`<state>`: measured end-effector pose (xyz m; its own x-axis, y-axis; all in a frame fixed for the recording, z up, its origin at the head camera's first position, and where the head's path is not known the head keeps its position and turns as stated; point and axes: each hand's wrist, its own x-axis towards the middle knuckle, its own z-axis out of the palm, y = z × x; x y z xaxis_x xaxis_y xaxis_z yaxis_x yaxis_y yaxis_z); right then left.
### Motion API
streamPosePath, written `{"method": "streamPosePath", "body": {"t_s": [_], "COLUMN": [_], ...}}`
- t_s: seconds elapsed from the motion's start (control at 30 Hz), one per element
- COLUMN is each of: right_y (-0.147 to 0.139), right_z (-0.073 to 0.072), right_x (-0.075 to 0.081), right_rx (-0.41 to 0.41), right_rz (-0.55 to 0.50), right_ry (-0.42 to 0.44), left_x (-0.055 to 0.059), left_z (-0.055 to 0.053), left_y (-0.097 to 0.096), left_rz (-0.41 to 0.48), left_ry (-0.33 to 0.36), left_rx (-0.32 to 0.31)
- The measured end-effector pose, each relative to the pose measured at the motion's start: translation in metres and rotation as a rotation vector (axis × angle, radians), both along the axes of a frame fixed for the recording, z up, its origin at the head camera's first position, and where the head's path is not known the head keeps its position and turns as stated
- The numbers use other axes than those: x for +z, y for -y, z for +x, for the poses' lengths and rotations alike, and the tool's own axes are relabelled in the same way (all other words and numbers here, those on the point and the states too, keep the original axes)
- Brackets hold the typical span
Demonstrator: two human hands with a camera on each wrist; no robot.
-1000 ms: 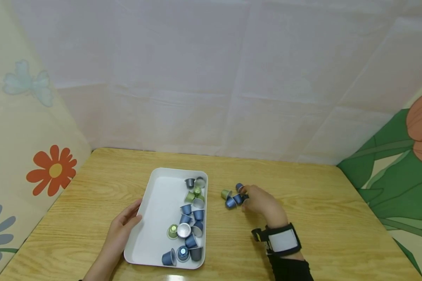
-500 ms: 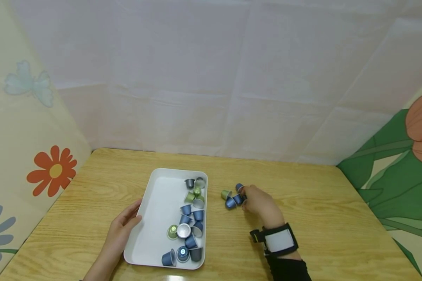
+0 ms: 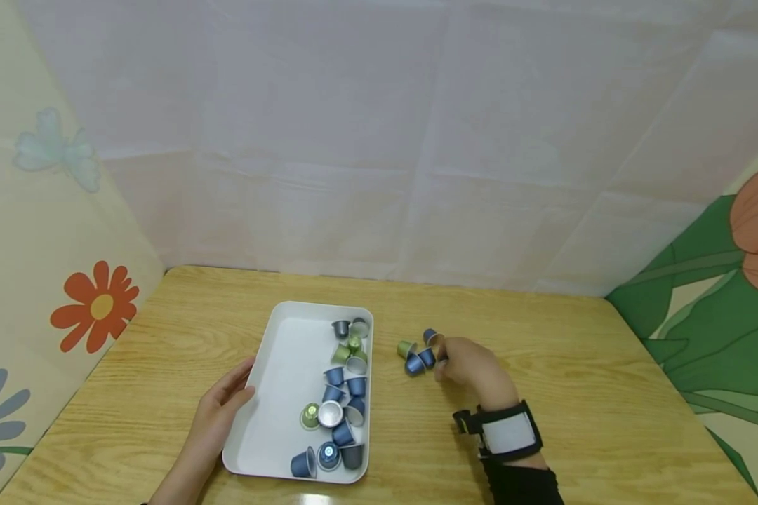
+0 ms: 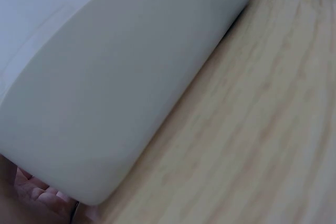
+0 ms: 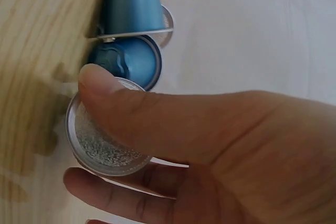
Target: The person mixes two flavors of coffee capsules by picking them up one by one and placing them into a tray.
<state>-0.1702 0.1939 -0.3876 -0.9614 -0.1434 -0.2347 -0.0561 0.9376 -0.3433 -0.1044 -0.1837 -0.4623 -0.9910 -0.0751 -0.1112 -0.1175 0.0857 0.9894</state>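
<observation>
My left hand [image 3: 220,400] holds the left side of a white tray [image 3: 253,435], thumb at the rim; its fingers show below the tray's corner in the left wrist view. Several blue, green and dark coffee capsules lie along the tray's right side. On the table to the right, my right hand [image 3: 474,368] pinches a coffee capsule [image 5: 105,148], its silver foil face under the thumb [image 5: 100,80]. Right beside that hand lie blue capsules [image 3: 415,365] and a green capsule [image 3: 406,348]. Two blue capsules, one nearer [image 5: 134,6], show past the thumb in the right wrist view.
The wooden table [image 3: 581,365] meets a pale cloth backdrop [image 3: 354,140] at its far edge. Painted panels with flowers stand at left and right, such as the red flower [image 3: 100,306]. A black strap with a white patch [image 3: 508,431] circles the right wrist.
My right hand has shifted very slightly at the small group of capsules, and the dark capsule at its fingertips is more covered now. The left hand and the tray stay put.
</observation>
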Motion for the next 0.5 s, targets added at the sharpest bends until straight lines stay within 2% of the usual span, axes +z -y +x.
{"method": "streamPosePath", "body": {"t_s": [0.27, 0.5], "right_y": [0.000, 0.005], "right_z": [0.007, 0.016], "right_x": [0.015, 0.028], "right_rx": [-0.001, 0.014], "right_rz": [0.013, -0.023], "right_ry": [-0.003, 0.017], "left_x": [0.001, 0.001], "left_z": [0.000, 0.000], "left_y": [0.000, 0.000], "left_rz": [0.013, 0.007], "left_ry": [0.004, 0.008], "left_rx": [-0.002, 0.002]}}
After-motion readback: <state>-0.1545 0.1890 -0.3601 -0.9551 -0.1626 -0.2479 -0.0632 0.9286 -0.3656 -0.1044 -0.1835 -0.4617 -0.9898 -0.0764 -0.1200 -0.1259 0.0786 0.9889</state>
